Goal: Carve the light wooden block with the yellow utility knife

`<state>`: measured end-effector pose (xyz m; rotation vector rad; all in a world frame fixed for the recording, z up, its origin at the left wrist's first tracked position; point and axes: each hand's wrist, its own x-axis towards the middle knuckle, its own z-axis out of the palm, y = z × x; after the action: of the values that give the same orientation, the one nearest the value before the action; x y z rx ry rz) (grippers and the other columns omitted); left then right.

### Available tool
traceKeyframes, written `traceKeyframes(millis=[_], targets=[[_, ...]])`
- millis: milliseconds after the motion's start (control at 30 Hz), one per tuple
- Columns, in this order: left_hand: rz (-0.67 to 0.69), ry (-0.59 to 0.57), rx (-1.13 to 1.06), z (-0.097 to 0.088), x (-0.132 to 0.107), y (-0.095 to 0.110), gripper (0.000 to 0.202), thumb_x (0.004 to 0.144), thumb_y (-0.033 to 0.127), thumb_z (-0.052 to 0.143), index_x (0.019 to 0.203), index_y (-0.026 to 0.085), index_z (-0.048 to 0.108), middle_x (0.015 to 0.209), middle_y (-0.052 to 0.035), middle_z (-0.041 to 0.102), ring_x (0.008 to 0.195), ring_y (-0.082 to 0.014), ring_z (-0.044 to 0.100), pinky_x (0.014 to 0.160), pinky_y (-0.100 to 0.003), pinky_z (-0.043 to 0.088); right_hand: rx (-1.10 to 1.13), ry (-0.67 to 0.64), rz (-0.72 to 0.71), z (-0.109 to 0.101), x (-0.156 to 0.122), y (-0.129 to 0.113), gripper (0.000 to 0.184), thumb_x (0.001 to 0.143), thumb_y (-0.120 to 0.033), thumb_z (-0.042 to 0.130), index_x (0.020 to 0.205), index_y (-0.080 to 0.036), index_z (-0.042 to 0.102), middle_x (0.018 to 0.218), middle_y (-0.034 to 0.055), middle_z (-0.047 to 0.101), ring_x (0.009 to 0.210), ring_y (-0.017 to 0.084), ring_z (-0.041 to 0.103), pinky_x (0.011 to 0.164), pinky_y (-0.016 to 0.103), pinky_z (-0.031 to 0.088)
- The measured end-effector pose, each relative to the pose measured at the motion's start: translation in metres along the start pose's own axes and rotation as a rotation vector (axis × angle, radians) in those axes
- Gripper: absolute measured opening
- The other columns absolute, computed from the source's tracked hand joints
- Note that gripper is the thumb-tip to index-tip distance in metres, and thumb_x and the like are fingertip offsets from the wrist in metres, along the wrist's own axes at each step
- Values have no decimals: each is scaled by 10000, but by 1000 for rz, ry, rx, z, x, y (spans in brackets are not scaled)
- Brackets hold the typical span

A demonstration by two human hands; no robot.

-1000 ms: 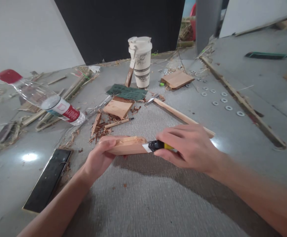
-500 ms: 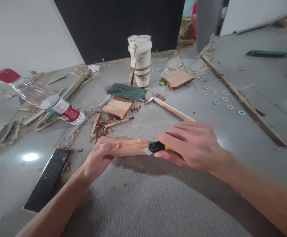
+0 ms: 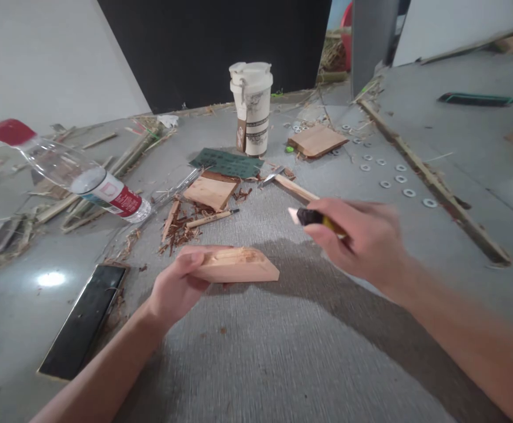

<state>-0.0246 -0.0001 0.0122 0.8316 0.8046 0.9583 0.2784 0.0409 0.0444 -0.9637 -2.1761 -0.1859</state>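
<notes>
My left hand [image 3: 175,288] grips the near-left end of a pale wooden block [image 3: 237,267] lying on the grey mat [image 3: 256,346]; the block's top is rough and carved. My right hand [image 3: 362,241] is closed on a yellow and black utility knife [image 3: 315,218], its blade pointing left, lifted up and to the right of the block and clear of it.
Wood shavings, a pencil [image 3: 212,219] and a small board [image 3: 211,192] lie beyond the block. A tilted water bottle [image 3: 73,171] stands at left, a black phone [image 3: 82,320] near left. A lidded cup [image 3: 251,108], green sandpaper [image 3: 226,163], a hammer [image 3: 289,185] and several washers [image 3: 397,179] sit farther back.
My right hand has pulled the knife off the block's right end and raised it up and to the right. The left hand and block have stayed in place.
</notes>
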Motion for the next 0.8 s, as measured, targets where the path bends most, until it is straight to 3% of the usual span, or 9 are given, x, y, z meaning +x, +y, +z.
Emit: traceKeyframes(millis=[267, 433, 567, 667, 800], targets=[[-11, -18, 15, 2, 3, -1, 440, 827, 528, 728, 956, 132, 868, 854, -139, 797, 750, -252, 666, 660, -335, 536, 83, -118, -188, -2, 1, -22, 431, 1132, -500, 431, 860, -213, 603, 703, -16, 661, 596, 124, 548, 564, 293, 368], [-12, 23, 43, 3, 2, 0, 457, 826, 516, 736, 1006, 121, 878, 925, -153, 826, 764, -253, 678, 666, -325, 528, 98, -164, -205, 0, 1, -25, 458, 1137, -487, 412, 820, -208, 588, 648, -25, 585, 558, 123, 494, 549, 298, 309], [24, 22, 126, 7, 1, 4, 466, 834, 535, 730, 1018, 135, 883, 985, -152, 840, 749, -237, 674, 664, -313, 498, 101, -184, -198, 0, 1, -25, 473, 1138, -496, 410, 828, -199, 608, 669, -18, 610, 563, 120, 508, 559, 300, 296], [45, 26, 204, 8, 0, 8, 462, 834, 534, 733, 1025, 143, 885, 1008, -145, 836, 765, -238, 676, 636, -302, 481, 42, -190, -204, -2, 1, -22, 465, 1133, -502, 427, 829, -203, 612, 672, -16, 618, 575, 125, 527, 566, 306, 296], [43, -60, 234, 9, 0, 9, 456, 873, 521, 709, 1023, 126, 880, 973, -140, 803, 717, -204, 622, 619, -294, 462, -87, -144, -263, -4, 2, -16, 485, 1132, -527, 411, 823, -216, 618, 661, -23, 611, 582, 126, 539, 568, 304, 313]])
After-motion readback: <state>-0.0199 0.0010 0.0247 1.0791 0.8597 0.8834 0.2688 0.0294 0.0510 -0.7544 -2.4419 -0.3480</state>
